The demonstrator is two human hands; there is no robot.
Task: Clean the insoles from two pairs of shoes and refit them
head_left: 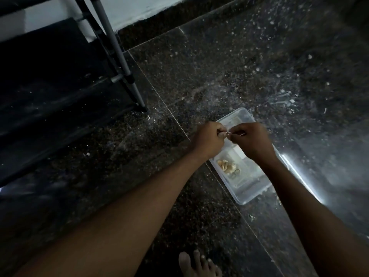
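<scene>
1. Two pairs' worth of insoles is what the task calls for, yet no insole and no shoe shows anywhere in view; where they lie cannot be told.
2. Both hands meet over the far end of a clear plastic tub (246, 193). The left hand (207, 139) and the right hand (252, 139) are curled, fingertips together, pinching a small pale item (229, 133) between them. It is too small and dim to identify.
3. Working right above the tub is probably deliberate: anything dropped or torn off would fall inside and not onto the floor.
4. Inside the tub, nearer the person, lies a clump of beige lumps (227, 166); what they are is unclear, perhaps cleaning material.
5. That tub sits flat on the dark speckled floor (219, 66), which is scattered with pale flecks and streaks, within easy reach of both arms.
6. Well to the left stands a black shelved rack (60, 86) with grey metal poles (117, 50), likely the shoe store; its shelves look dark and nothing on them can be made out.
7. A bare foot (197, 264) rests at the bottom edge, suggesting a crouched or seated posture.
</scene>
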